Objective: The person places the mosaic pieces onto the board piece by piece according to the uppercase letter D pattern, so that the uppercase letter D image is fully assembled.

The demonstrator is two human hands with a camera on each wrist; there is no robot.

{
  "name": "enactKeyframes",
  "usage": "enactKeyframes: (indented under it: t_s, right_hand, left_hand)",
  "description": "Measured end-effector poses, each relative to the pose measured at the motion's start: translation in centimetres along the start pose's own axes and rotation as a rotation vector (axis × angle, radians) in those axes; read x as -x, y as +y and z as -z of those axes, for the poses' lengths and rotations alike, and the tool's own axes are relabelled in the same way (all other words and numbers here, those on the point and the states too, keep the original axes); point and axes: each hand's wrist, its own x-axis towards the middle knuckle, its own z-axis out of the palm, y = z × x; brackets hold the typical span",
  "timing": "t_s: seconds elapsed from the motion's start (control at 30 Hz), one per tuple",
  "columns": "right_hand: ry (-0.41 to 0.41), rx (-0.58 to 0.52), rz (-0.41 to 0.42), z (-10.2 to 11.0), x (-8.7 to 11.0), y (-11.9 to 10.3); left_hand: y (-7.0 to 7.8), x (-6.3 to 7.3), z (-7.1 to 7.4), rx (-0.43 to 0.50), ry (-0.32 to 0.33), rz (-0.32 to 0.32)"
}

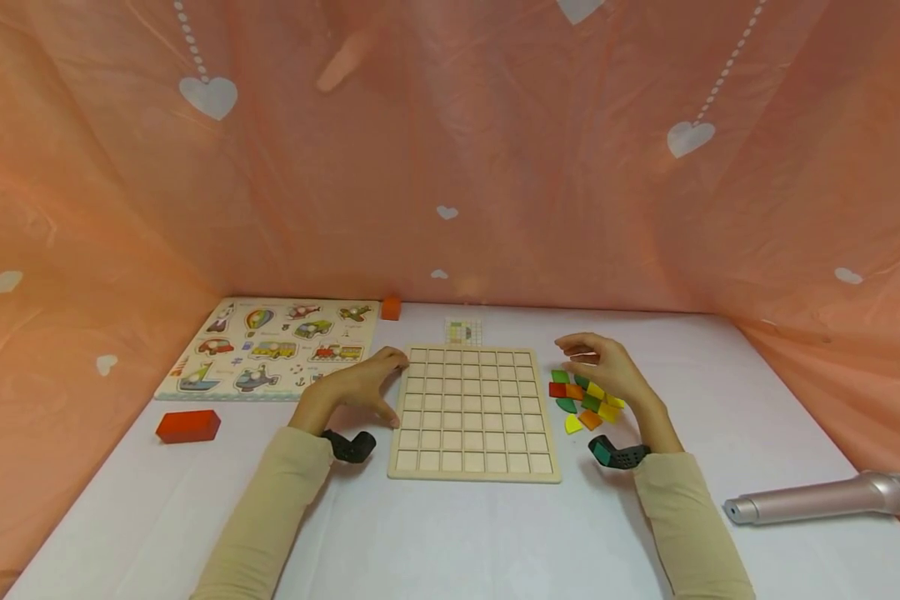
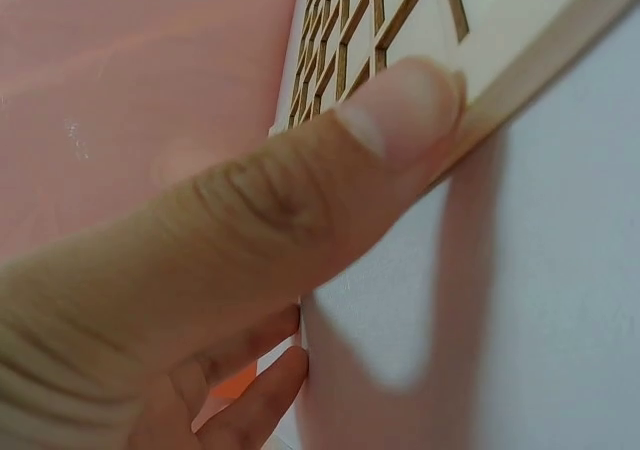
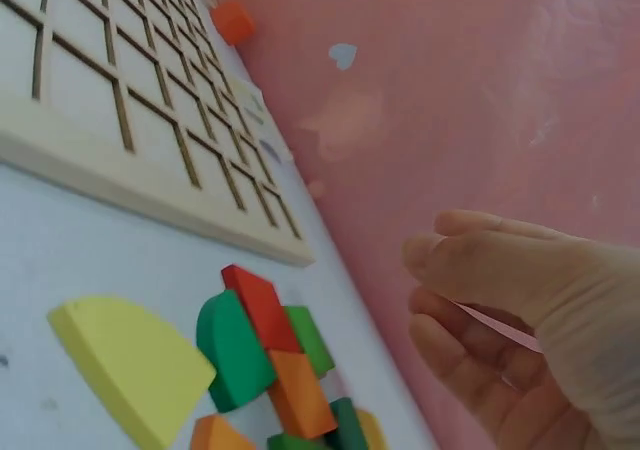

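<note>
A pale wooden grid board (image 1: 474,408) lies flat on the white table, its square cells bare. My left hand (image 1: 360,385) is at the board's left edge; in the left wrist view the thumb (image 2: 400,110) touches the rim, while the other fingers are spread away from it. Above the small pile of coloured wooden pieces (image 1: 589,402) hovers my right hand (image 1: 603,365), its fingers loosely bent with nothing between them. The right wrist view shows red, green, orange and yellow pieces, among them a yellow quarter-circle (image 3: 135,370), lying beside the board.
A picture puzzle board (image 1: 270,346) with vehicles lies at the back left. Nearer is a red block (image 1: 188,426). An orange block (image 1: 392,309) and a small printed card (image 1: 463,332) stand behind the grid board. A silvery pink cylindrical device (image 1: 821,498) lies far right.
</note>
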Motion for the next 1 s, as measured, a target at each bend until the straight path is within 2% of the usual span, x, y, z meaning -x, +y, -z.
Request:
enactKeyframes:
  t_s: [0.27,0.4,0.57,0.7,0.87,1.0]
  right_hand:
    - [-0.017,0.019,-0.072,-0.4,-0.1,1.2]
    - [-0.028,0.062,-0.124,-0.6,-0.3,1.8]
    - [-0.055,0.131,-0.132,-0.9,-0.5,2.6]
    - [-0.043,0.157,-0.109,-1.0,-0.5,2.8]
    - [-0.026,0.203,-0.015,-1.2,-0.6,2.6]
    - [-0.033,0.226,0.007,-1.3,-0.7,2.5]
  left_hand:
    - [-0.3,-0.2,-0.1,-0.016,0.005,-0.008]
    - [-0.3,-0.2,-0.1,-0.013,0.009,-0.005]
    - [-0.2,-0.2,-0.1,-0.012,0.007,0.008]
    - [-0.3,-0.2,-0.1,-0.018,0.004,0.004]
    - [-0.1,-0.2,0.1,-0.02,-0.001,0.001]
    - [-0.1,-0.3,0.0,-0.024,-0.002,0.006]
